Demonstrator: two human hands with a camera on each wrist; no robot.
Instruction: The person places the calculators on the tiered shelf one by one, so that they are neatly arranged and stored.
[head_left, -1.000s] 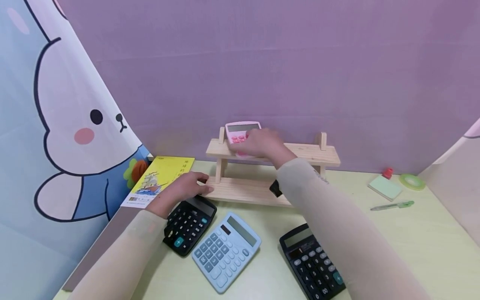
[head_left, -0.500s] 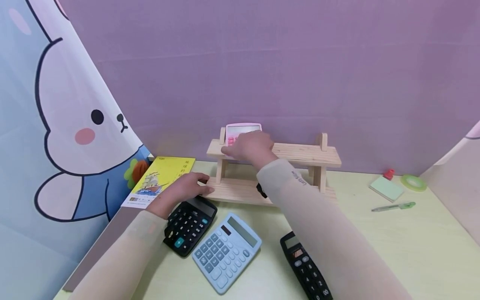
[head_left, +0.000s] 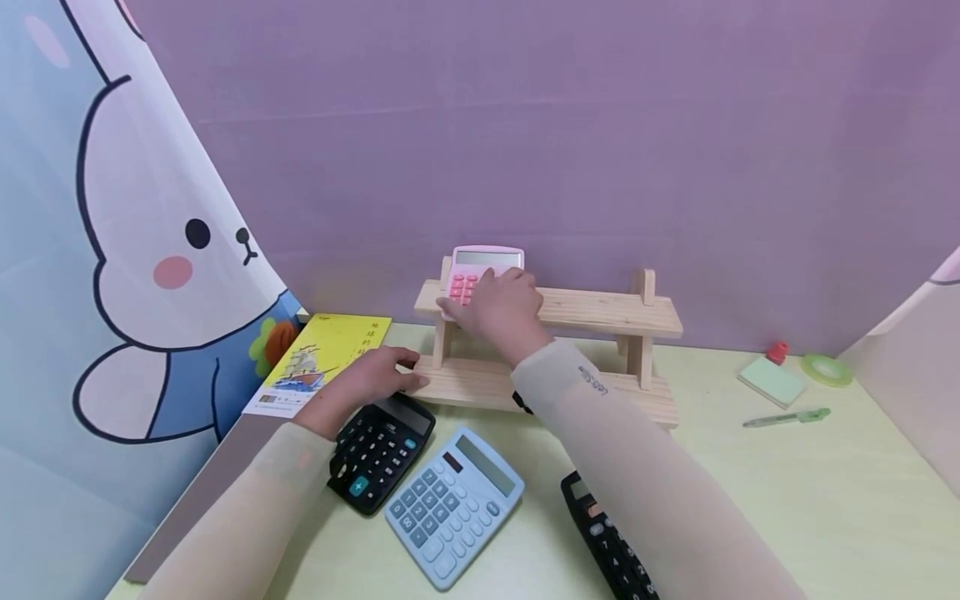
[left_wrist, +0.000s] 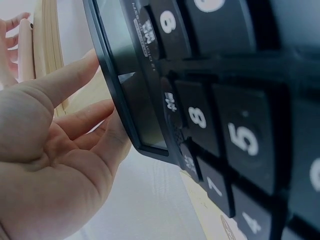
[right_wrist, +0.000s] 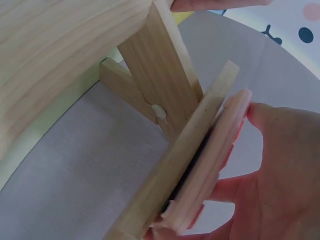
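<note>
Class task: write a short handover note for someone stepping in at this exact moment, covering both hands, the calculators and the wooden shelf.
Right hand holds the pink calculator on the top board of the two-tier wooden shelf, at its left end.
Left hand rests, fingers straight, against the near black calculator by the lower board.
Done: pink one is up.
Left on the table: that black one, the light blue calculator, a second black calculator.

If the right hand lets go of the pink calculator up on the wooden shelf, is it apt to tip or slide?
Probably stiff: the pink calculator looks like a flat, hard slab. It seems to lean on the wooden shelf, its edge past the board in the right wrist view, so it may tip forward. The right hand steadies it; smooth casing on bare wood could slide.
</note>
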